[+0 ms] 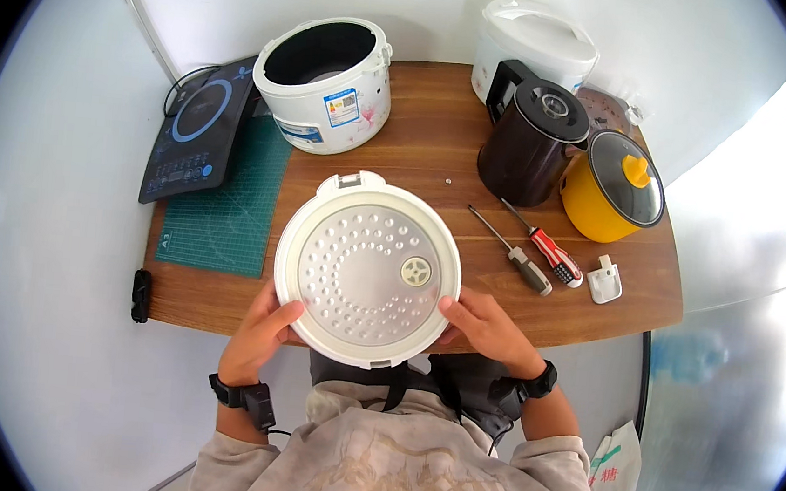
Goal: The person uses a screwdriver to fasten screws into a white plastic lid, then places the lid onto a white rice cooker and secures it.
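Note:
Between my two hands is a round white rice cooker lid [367, 271], its dimpled metal inner side facing up, with a small round vent right of its middle. My left hand [261, 328] grips the lower left rim, thumb on top and fingers mostly hidden beneath. On the lower right rim, my right hand [484, 326] holds on in the same way. Beyond the lid stands the lidless white rice cooker body [330, 114], its dark inside showing. Two screwdrivers, one grey-handled [529, 270] and one red-handled [557, 257], lie to the right of the lid.
A black induction cooker [199, 130] rests partly on a green cutting mat [226, 231] at left. On the right are a dark kettle [528, 150], a yellow pot [600, 203] with a glass lid, a white rice cooker [532, 43] and a small white plastic part [606, 283]. The wooden table [423, 117] has a curved edge.

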A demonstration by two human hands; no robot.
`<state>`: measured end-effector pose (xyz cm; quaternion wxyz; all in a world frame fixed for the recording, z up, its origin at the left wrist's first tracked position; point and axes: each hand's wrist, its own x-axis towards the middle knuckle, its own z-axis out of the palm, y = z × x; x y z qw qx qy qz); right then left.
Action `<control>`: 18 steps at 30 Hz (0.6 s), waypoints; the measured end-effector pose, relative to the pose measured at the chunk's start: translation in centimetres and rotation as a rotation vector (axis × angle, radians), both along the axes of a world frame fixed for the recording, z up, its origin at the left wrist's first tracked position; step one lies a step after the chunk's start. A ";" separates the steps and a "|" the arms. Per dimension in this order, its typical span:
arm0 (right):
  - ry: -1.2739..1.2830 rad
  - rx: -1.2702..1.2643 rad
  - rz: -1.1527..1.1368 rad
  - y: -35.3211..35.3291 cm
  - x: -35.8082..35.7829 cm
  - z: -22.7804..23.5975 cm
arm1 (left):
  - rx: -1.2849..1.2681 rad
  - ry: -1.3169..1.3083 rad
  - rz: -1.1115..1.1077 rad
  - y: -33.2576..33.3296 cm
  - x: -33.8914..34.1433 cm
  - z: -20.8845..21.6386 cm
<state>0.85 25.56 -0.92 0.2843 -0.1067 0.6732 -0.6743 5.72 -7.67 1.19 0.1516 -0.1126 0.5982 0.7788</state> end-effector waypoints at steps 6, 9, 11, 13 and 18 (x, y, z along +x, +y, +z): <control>0.083 0.106 0.099 -1.6 -0.5 1.0 | -0.088 0.097 0.067 -3.7 1.7 -1.2; 0.143 0.145 0.145 -1.8 -0.5 0.9 | -0.075 0.145 0.145 -5.3 2.4 -1.9; 0.222 0.180 0.201 -1.7 -0.7 0.5 | -0.059 0.162 0.220 -5.7 2.7 -1.8; 0.329 0.223 0.270 -1.6 -0.7 0.2 | -0.015 0.192 0.285 -6.4 2.8 -1.6; 0.343 0.272 0.295 -1.3 -0.5 0.5 | -0.097 0.281 0.403 -6.9 2.5 0.2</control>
